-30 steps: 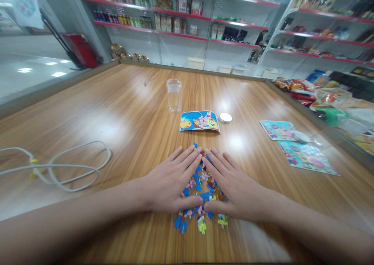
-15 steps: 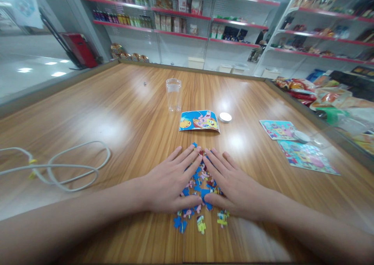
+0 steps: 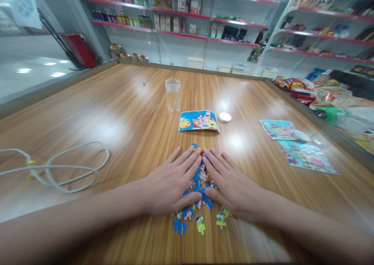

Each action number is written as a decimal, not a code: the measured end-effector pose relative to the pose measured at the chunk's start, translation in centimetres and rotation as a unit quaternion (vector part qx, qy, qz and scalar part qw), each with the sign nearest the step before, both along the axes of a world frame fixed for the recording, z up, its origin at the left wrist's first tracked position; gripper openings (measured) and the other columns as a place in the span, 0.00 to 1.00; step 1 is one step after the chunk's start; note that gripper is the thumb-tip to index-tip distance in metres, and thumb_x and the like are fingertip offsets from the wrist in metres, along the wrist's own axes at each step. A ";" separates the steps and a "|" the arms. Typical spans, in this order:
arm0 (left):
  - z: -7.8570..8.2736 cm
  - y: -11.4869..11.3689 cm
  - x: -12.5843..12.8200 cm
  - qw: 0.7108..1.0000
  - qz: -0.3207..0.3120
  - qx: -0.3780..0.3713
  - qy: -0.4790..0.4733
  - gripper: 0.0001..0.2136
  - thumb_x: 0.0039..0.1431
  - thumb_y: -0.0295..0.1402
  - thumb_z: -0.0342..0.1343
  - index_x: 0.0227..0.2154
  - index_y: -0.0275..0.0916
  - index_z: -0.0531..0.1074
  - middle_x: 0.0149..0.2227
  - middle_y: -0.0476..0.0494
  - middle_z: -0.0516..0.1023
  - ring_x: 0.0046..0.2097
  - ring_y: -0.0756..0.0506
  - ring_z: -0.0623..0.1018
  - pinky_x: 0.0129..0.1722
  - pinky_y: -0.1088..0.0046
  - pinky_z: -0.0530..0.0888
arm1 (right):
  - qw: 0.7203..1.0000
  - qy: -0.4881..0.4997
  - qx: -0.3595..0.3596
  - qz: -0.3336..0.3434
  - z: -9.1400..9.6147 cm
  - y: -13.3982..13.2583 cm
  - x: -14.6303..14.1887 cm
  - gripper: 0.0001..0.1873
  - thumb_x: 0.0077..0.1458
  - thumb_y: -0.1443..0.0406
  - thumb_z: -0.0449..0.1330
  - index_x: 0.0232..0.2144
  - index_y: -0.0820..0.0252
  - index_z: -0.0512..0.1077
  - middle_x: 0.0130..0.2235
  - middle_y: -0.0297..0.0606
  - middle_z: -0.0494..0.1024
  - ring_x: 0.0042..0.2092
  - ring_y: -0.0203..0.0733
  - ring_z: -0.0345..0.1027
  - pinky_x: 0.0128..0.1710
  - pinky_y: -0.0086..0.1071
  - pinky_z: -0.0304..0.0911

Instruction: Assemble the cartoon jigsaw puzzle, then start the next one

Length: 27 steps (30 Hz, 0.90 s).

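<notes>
A pile of small jigsaw puzzle pieces (image 3: pixel 200 181), mostly blue, pink and yellow, lies on the wooden table (image 3: pixel 131 128) close to me. Flat over its left side rests my left hand (image 3: pixel 172 181), fingers stretched out. My right hand (image 3: pixel 232 183) lies likewise over the right side, so the two fingertips nearly meet at the top. Some pieces are hidden under the palms. Several loose ones, including a yellow puzzle piece (image 3: pixel 200 225), lie nearer to me. Just beyond the fingers is a curved cartoon picture card (image 3: pixel 198 121).
Behind the card stands a clear plastic cup (image 3: pixel 173 95); a round white lid (image 3: pixel 224 117) lies to its right. Two picture sheets (image 3: pixel 308 156) with another lid (image 3: pixel 301 136) are at the right. A looped grey cable (image 3: pixel 73 167) lies left. Packaged goods (image 3: pixel 336 97) line the right edge.
Both hands stay over the pile with only a very slight shift. A few pieces by the right thumb and at the near edge have moved slightly.
</notes>
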<state>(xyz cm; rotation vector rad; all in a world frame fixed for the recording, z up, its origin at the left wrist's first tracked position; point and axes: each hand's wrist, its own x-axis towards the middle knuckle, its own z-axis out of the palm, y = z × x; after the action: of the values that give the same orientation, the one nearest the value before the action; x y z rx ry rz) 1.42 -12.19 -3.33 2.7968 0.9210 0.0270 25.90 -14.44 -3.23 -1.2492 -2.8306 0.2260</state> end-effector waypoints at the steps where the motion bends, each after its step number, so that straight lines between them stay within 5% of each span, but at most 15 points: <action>1: 0.0 0.0 0.0 1.000 -0.002 0.001 -0.002 0.39 0.69 0.58 0.35 0.72 0.36 0.35 0.74 0.35 0.34 0.74 0.31 0.38 0.70 0.45 0.45 | 1.000 0.004 0.002 0.003 -0.1 0.0 0.1 0.41 0.69 0.47 0.46 0.72 0.68 0.44 0.73 0.53 0.40 0.74 0.58 0.31 0.70 0.57 0.43; 6: 0.0 0.2 -0.3 0.999 0.008 0.015 -0.035 0.42 0.67 0.60 0.39 0.72 0.35 0.38 0.74 0.34 0.36 0.74 0.33 0.40 0.71 0.47 0.45 | 0.999 0.007 -0.014 0.028 0.4 0.0 0.7 0.52 0.63 0.40 0.48 0.72 0.68 0.34 0.73 0.56 0.34 0.74 0.62 0.27 0.70 0.59 0.41; 12: -0.2 0.7 -0.6 0.999 0.000 -0.004 -0.054 0.55 0.56 0.69 0.45 0.72 0.29 0.36 0.73 0.25 0.35 0.73 0.28 0.39 0.69 0.40 0.40 | 0.998 0.011 -0.022 0.058 1.4 0.0 1.6 0.74 0.44 0.27 0.54 0.72 0.71 0.30 0.72 0.60 0.28 0.72 0.71 0.22 0.69 0.65 0.32; 21: 0.4 -0.8 -0.4 0.997 -0.020 -0.051 -0.046 0.60 0.53 0.70 0.47 0.71 0.31 0.26 0.72 0.24 0.30 0.73 0.26 0.39 0.68 0.36 0.38 | 0.998 0.003 -0.056 0.033 0.5 -0.7 1.3 0.69 0.48 0.28 0.51 0.72 0.68 0.28 0.73 0.59 0.28 0.73 0.70 0.25 0.68 0.66 0.35; 27: 0.1 -2.3 0.1 0.999 -0.005 -0.013 -0.032 0.58 0.54 0.71 0.42 0.71 0.28 0.31 0.72 0.23 0.32 0.73 0.25 0.38 0.68 0.36 0.39 | 0.999 0.014 -0.036 0.019 0.2 -1.6 0.7 0.70 0.47 0.27 0.50 0.72 0.68 0.28 0.73 0.57 0.30 0.73 0.69 0.25 0.69 0.65 0.35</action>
<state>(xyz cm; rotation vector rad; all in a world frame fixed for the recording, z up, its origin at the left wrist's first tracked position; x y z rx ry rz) 1.51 -14.54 -3.26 2.7596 0.8865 0.1010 26.57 -16.06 -3.04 -1.1941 -2.8482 0.3487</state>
